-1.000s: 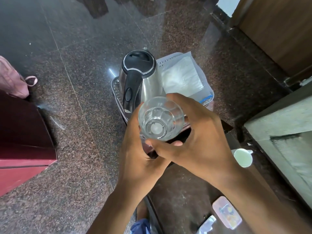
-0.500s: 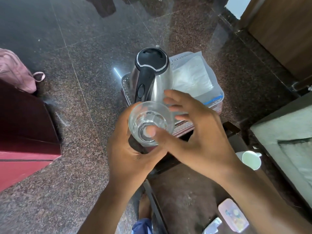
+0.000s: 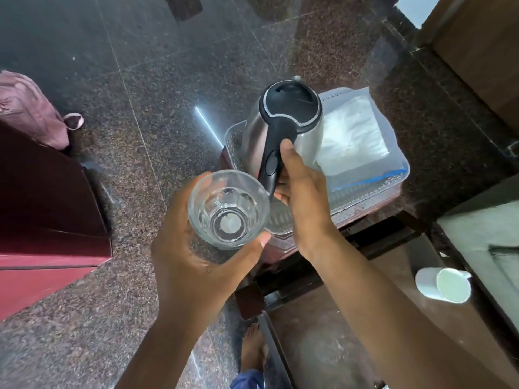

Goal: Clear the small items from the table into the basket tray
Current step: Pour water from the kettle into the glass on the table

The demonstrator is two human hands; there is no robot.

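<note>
My left hand (image 3: 193, 265) holds a clear drinking glass (image 3: 228, 209) upright in the air, left of the basket tray (image 3: 373, 189). The translucent tray sits on a low stool and holds a steel kettle (image 3: 283, 127) with a black lid and handle, plus a white folded paper (image 3: 351, 138). My right hand (image 3: 303, 192) grips the kettle's black handle, thumb up on it. A white cup (image 3: 443, 284) lies on its side on the dark table at the lower right.
A dark red cabinet (image 3: 42, 220) with a pink bag (image 3: 31, 110) on it stands at the left. Polished granite floor surrounds the stool. A grey-green cushion (image 3: 483, 234) is at the right. My bare foot (image 3: 252, 349) shows below.
My right hand left the glass and took hold of the kettle handle. My left hand moved the glass left and down, away from the tray.
</note>
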